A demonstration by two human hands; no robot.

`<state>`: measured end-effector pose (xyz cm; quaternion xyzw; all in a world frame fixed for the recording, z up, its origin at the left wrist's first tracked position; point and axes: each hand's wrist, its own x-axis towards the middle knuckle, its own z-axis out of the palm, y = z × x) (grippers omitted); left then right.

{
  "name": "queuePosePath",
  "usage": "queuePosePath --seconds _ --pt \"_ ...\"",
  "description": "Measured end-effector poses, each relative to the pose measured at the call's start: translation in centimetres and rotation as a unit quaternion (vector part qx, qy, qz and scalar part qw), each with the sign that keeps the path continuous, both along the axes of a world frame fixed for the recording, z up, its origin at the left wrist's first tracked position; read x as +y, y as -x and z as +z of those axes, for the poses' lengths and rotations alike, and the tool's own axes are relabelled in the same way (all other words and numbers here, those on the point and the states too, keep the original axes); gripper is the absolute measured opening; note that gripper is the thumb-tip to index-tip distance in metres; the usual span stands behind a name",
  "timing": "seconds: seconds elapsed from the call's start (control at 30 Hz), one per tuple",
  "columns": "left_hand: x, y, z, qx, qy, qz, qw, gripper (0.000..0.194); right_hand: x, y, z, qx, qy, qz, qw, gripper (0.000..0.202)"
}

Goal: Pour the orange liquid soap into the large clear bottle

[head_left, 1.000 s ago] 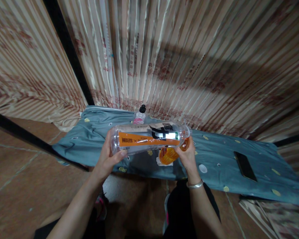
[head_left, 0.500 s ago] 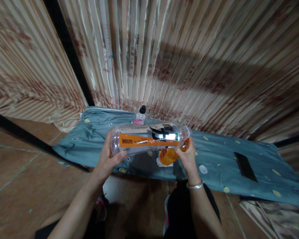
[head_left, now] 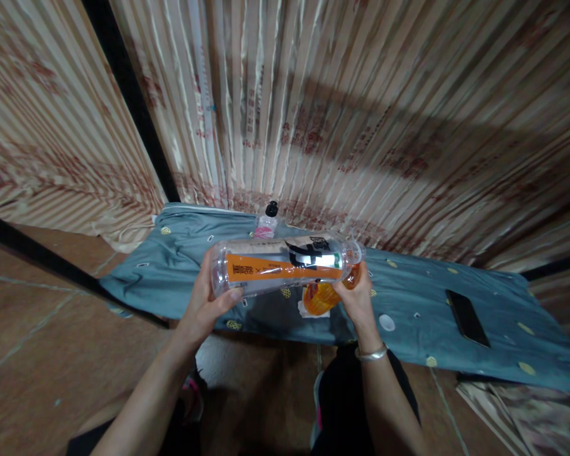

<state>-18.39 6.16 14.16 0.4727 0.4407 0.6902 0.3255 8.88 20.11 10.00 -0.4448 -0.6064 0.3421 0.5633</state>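
Note:
A large clear plastic bottle [head_left: 280,266] with an orange and white label lies sideways in the air between my hands. Its base end is gripped by my left hand [head_left: 209,294], the thumb on the near side. At the neck end on the right, my right hand [head_left: 356,294] holds the bottle, a silver bracelet on that wrist. Below the neck, partly hidden by the clear bottle and my right hand, an orange bottle [head_left: 319,299] rests over a white tissue [head_left: 306,311] on the blue cloth.
The blue patterned cloth [head_left: 408,342] covers a long low surface. On it are a black-topped pump bottle [head_left: 266,223] behind the clear bottle, a white disc [head_left: 387,322] and a black phone [head_left: 467,318]. Pleated curtains [head_left: 313,114] hang behind; a dark pole [head_left: 133,101] stands at left.

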Motion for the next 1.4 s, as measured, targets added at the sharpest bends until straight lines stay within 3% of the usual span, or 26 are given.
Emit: queuePosePath --seconds 1.4 --pt "-0.28 0.02 0.1 0.003 0.027 0.007 1.0 0.078 -0.12 0.06 0.18 -0.005 -0.003 0.002 1.0 0.053"
